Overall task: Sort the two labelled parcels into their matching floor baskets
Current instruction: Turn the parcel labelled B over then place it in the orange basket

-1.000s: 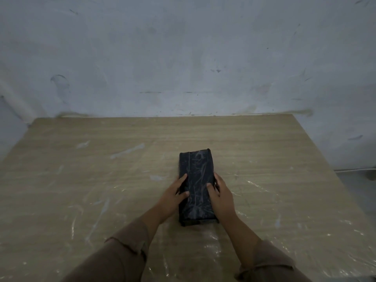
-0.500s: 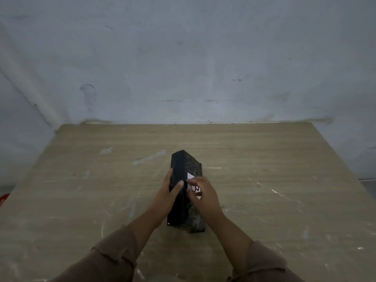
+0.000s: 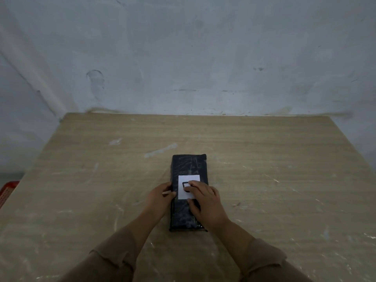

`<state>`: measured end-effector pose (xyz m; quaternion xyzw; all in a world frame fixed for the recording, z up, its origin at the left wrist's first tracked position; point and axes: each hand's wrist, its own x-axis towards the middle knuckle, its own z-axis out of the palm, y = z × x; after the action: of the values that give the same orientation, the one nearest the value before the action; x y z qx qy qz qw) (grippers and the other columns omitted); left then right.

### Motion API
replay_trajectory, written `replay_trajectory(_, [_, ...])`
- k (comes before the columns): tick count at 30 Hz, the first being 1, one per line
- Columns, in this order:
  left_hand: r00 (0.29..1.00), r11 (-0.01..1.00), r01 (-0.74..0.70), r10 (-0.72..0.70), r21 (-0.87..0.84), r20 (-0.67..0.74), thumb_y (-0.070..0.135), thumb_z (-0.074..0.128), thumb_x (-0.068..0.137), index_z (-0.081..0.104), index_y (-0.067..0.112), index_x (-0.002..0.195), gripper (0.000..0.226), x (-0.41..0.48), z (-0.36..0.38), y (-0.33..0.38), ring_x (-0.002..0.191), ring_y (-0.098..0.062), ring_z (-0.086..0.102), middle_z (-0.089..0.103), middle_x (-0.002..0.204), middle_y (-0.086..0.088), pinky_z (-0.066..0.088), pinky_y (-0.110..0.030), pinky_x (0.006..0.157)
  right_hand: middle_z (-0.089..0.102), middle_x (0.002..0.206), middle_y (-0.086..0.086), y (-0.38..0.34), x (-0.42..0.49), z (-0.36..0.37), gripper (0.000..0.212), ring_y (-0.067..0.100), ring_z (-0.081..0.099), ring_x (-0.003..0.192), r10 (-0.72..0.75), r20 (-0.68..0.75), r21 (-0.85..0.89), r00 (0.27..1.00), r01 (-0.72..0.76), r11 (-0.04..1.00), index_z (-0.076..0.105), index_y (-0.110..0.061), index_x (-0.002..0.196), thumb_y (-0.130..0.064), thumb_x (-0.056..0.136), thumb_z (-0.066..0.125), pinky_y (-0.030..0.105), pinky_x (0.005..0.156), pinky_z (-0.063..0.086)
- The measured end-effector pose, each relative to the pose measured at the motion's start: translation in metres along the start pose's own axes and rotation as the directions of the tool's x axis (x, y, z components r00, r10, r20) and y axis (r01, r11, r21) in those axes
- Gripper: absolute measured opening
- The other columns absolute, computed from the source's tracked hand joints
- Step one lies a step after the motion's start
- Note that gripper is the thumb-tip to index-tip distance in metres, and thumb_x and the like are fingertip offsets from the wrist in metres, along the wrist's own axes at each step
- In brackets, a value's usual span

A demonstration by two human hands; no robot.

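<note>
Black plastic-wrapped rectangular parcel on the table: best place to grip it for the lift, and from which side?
Probably across its two long side edges near the middle, from above. The black plastic-wrapped rectangular parcel lies flat, long and narrow, pointing away from the person. Left hand is already at the left edge; right hand rests on top, covering part of the white label.

Black parcel (image 3: 189,192) flat, label (image 3: 188,187) up
</note>
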<state>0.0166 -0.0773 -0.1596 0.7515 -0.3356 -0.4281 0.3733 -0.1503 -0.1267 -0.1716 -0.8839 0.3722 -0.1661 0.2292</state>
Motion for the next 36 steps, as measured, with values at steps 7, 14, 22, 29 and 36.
replay_trajectory(7, [0.897,0.769,-0.441,0.370,0.463,0.241,0.003,0.046,0.090,0.044,0.016,0.128,0.040,0.020,-0.007,0.043,0.135,-0.028,0.034,0.021,0.155,-0.008,0.037,-0.035,0.102,0.052,0.136,0.006,-0.011,0.001,-0.003,0.037,0.023,0.045,0.129,-0.030,0.014,-0.086,0.999,0.031,0.996,0.054,-0.015,0.125,-0.023,0.090,0.047,0.039,0.108,0.028])
replay_trajectory(14, [0.892,0.382,-0.447,0.128,0.809,0.433,0.038,0.024,0.099,0.007,0.035,0.147,0.051,0.045,0.003,0.053,0.146,-0.019,-0.003,-0.006,0.159,0.003,0.005,-0.054,0.114,0.063,0.119,-0.011,-0.015,-0.027,-0.006,0.034,0.010,0.058,0.115,-0.238,0.104,-0.211,0.966,0.255,0.944,0.058,-0.030,0.117,-0.033,0.089,0.040,0.034,0.097,0.047])
replay_trajectory(22, [0.926,0.330,-0.308,0.321,0.893,0.200,0.054,0.025,0.094,0.013,0.029,0.147,0.060,0.017,0.024,0.028,0.146,-0.019,-0.009,-0.002,0.159,-0.001,-0.011,-0.055,0.112,0.072,0.105,-0.015,0.015,-0.053,-0.036,0.018,0.013,0.063,0.109,-0.121,-0.025,-0.339,0.992,0.106,0.935,0.068,-0.032,0.095,-0.033,0.080,0.058,0.057,0.097,0.041])
replay_trajectory(29, [0.898,0.457,-0.321,0.425,0.830,0.114,0.062,0.027,0.088,0.038,0.009,0.134,0.071,-0.037,0.073,0.000,0.136,-0.015,-0.027,-0.007,0.157,0.000,-0.021,-0.040,0.110,0.055,0.136,-0.009,0.073,-0.073,-0.069,0.039,0.019,0.032,0.140,0.131,0.015,-0.266,0.991,-0.123,0.956,0.049,-0.026,0.132,-0.035,0.095,0.038,0.054,0.114,0.002])
replay_trajectory(36, [0.907,0.571,-0.355,0.402,0.741,0.124,0.084,-0.005,0.066,0.028,0.010,0.142,0.111,-0.046,0.078,-0.009,0.139,-0.009,-0.016,-0.009,0.153,0.008,-0.010,-0.033,0.114,0.059,0.128,-0.003,0.088,-0.064,-0.080,0.028,0.021,0.043,0.128,0.060,-0.043,-0.042,0.997,-0.062,0.997,0.057,-0.022,0.118,-0.028,0.094,0.044,0.058,0.113,0.020])
